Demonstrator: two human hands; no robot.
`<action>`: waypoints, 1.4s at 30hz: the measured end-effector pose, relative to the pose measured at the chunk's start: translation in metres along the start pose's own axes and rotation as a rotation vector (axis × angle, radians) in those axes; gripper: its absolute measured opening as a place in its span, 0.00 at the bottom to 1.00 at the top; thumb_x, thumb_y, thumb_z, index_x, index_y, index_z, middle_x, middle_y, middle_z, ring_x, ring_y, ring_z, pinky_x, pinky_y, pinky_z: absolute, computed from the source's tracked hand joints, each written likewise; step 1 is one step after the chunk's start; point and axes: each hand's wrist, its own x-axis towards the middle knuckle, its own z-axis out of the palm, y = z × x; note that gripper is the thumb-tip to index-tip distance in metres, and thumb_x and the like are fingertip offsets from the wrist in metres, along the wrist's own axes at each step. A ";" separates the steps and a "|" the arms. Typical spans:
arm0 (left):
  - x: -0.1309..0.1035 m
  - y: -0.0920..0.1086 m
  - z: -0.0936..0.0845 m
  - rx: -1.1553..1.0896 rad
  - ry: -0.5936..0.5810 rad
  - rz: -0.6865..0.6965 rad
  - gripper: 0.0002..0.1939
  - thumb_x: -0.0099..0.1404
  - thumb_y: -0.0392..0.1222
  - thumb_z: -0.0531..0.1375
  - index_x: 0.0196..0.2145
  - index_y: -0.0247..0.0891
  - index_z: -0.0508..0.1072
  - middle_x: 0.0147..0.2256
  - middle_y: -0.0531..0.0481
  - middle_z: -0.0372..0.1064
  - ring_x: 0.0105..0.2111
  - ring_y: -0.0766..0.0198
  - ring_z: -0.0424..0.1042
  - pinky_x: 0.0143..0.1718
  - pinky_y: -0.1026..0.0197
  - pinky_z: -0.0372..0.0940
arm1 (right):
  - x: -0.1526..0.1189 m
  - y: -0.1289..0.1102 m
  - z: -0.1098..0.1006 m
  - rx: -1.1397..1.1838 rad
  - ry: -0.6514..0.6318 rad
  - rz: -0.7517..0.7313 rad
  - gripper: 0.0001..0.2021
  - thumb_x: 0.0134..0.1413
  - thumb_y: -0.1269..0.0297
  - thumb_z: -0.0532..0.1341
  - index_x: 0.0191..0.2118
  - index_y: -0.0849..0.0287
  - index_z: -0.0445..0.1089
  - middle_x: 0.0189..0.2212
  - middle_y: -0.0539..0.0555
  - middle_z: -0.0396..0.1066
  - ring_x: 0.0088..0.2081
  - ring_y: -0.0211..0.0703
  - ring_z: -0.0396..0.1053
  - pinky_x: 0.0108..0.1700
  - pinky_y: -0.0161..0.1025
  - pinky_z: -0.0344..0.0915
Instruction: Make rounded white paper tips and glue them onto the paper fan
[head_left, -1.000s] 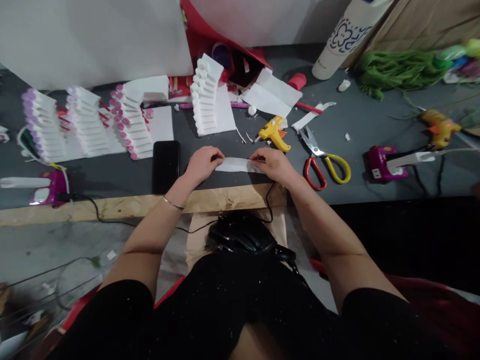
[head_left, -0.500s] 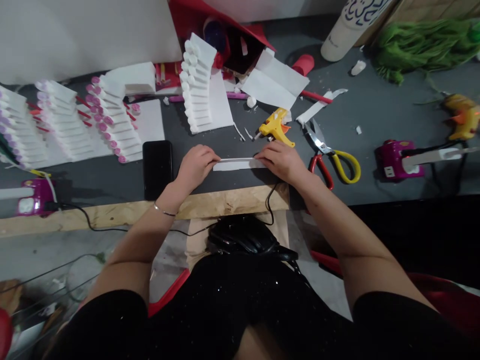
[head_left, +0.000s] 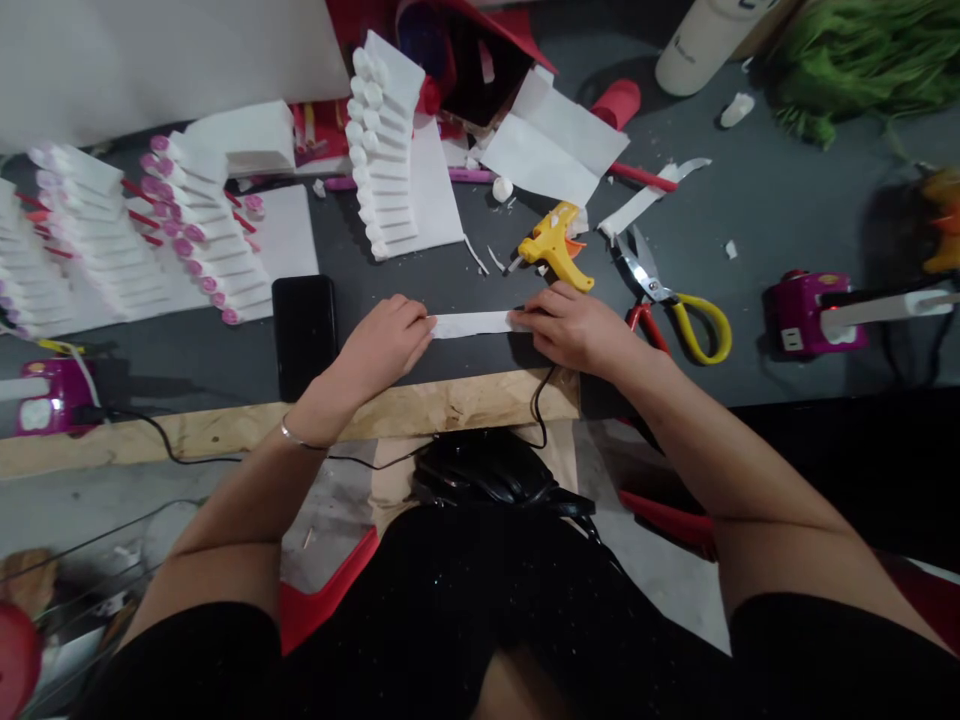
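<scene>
A narrow white paper strip (head_left: 472, 323) lies level across the dark table (head_left: 405, 275), near its front edge. Its left end is pinched by my left hand (head_left: 388, 342), fingers closed. At the other end, the fingers of my right hand (head_left: 566, 325) are closed on the strip too. Just beyond my right hand rests a yellow hot glue gun (head_left: 553, 245). To the right of that hand lie scissors (head_left: 652, 285) with one red and one yellow handle, blades apart. A black phone (head_left: 306, 335) is left of my left hand.
White sheets carrying rows of rolled paper pieces (head_left: 386, 150) stand at the back and left. Purple power blocks (head_left: 814, 312) with cables sit at both sides. A pale bottle (head_left: 705, 50) and green yarn-like strands (head_left: 870, 70) are at the back right.
The strip had a raised fold along its far edge and now looks flat and narrower. Both hands remain at its ends. The whole view has shifted slightly.
</scene>
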 end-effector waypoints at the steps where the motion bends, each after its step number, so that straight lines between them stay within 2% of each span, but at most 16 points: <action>1: 0.002 0.000 0.001 -0.024 -0.008 -0.022 0.16 0.78 0.39 0.51 0.43 0.34 0.79 0.40 0.39 0.76 0.41 0.52 0.70 0.41 0.51 0.66 | -0.001 -0.001 0.000 0.017 -0.001 0.013 0.16 0.66 0.71 0.57 0.51 0.59 0.81 0.42 0.62 0.78 0.42 0.52 0.69 0.45 0.49 0.71; 4: 0.010 0.000 0.004 -0.099 -0.045 -0.128 0.19 0.79 0.42 0.50 0.38 0.35 0.79 0.39 0.39 0.75 0.41 0.50 0.69 0.42 0.50 0.65 | 0.002 -0.002 0.000 0.102 -0.015 0.103 0.14 0.69 0.65 0.57 0.46 0.58 0.82 0.41 0.62 0.78 0.42 0.53 0.70 0.46 0.51 0.71; 7: 0.019 -0.001 0.006 -0.199 -0.084 -0.252 0.12 0.76 0.42 0.56 0.39 0.36 0.77 0.41 0.39 0.74 0.44 0.49 0.69 0.45 0.49 0.66 | 0.010 0.000 0.000 0.138 -0.036 0.271 0.14 0.70 0.61 0.58 0.37 0.56 0.79 0.37 0.60 0.76 0.40 0.52 0.70 0.45 0.49 0.69; 10: 0.027 -0.002 0.004 -0.316 -0.102 -0.342 0.04 0.72 0.40 0.62 0.39 0.38 0.76 0.42 0.42 0.73 0.45 0.50 0.70 0.47 0.51 0.66 | 0.019 0.003 -0.001 0.158 -0.050 0.413 0.07 0.65 0.64 0.63 0.35 0.56 0.76 0.35 0.58 0.74 0.39 0.52 0.70 0.41 0.47 0.67; 12: 0.031 -0.004 0.003 -0.382 -0.126 -0.395 0.03 0.70 0.38 0.64 0.41 0.39 0.76 0.42 0.43 0.73 0.45 0.51 0.71 0.47 0.52 0.66 | 0.023 0.004 -0.001 0.179 -0.068 0.446 0.03 0.61 0.67 0.65 0.35 0.56 0.75 0.36 0.58 0.73 0.38 0.51 0.71 0.40 0.46 0.66; 15: 0.037 -0.007 0.001 -0.437 -0.191 -0.440 0.02 0.68 0.35 0.64 0.40 0.39 0.76 0.40 0.44 0.72 0.43 0.53 0.71 0.45 0.53 0.66 | 0.024 0.003 -0.003 0.167 -0.096 0.430 0.04 0.61 0.70 0.63 0.34 0.57 0.72 0.36 0.58 0.72 0.39 0.51 0.71 0.41 0.46 0.67; 18: 0.040 -0.009 0.001 -0.439 -0.217 -0.392 0.02 0.68 0.35 0.62 0.36 0.39 0.75 0.39 0.43 0.72 0.42 0.53 0.71 0.44 0.53 0.66 | 0.022 -0.001 -0.002 0.096 -0.097 0.390 0.04 0.61 0.70 0.61 0.34 0.57 0.71 0.36 0.60 0.72 0.39 0.52 0.70 0.41 0.47 0.66; 22: 0.038 -0.009 0.001 -0.426 -0.189 -0.320 0.03 0.69 0.36 0.59 0.36 0.39 0.74 0.39 0.42 0.72 0.44 0.52 0.71 0.46 0.52 0.66 | 0.021 -0.003 0.002 0.038 -0.079 0.375 0.03 0.60 0.70 0.60 0.35 0.58 0.71 0.35 0.61 0.72 0.36 0.51 0.68 0.38 0.45 0.65; 27: 0.035 -0.010 0.003 -0.461 -0.162 -0.362 0.04 0.68 0.35 0.60 0.40 0.40 0.75 0.36 0.46 0.74 0.40 0.55 0.73 0.43 0.54 0.66 | 0.020 -0.003 0.001 0.115 -0.081 0.392 0.03 0.62 0.70 0.60 0.39 0.57 0.70 0.33 0.58 0.72 0.34 0.48 0.68 0.37 0.44 0.64; 30: 0.034 -0.013 0.003 -0.477 -0.148 -0.348 0.05 0.68 0.37 0.61 0.41 0.41 0.77 0.36 0.47 0.75 0.39 0.56 0.74 0.43 0.55 0.67 | 0.020 -0.002 -0.001 0.170 -0.096 0.397 0.07 0.60 0.72 0.61 0.43 0.57 0.70 0.33 0.56 0.73 0.34 0.48 0.69 0.38 0.44 0.65; 36: 0.029 -0.014 0.003 -0.460 -0.118 -0.291 0.07 0.70 0.39 0.59 0.39 0.41 0.79 0.39 0.46 0.76 0.44 0.54 0.75 0.47 0.53 0.68 | 0.018 0.001 -0.005 0.201 -0.112 0.315 0.06 0.62 0.72 0.58 0.39 0.57 0.73 0.36 0.58 0.73 0.38 0.50 0.71 0.41 0.45 0.67; 42: 0.022 -0.012 0.005 -0.429 -0.099 -0.243 0.12 0.73 0.40 0.55 0.41 0.42 0.79 0.42 0.43 0.76 0.46 0.52 0.74 0.49 0.50 0.69 | 0.014 0.002 -0.005 0.158 -0.128 0.256 0.10 0.67 0.70 0.56 0.40 0.55 0.76 0.38 0.59 0.73 0.41 0.51 0.71 0.42 0.44 0.67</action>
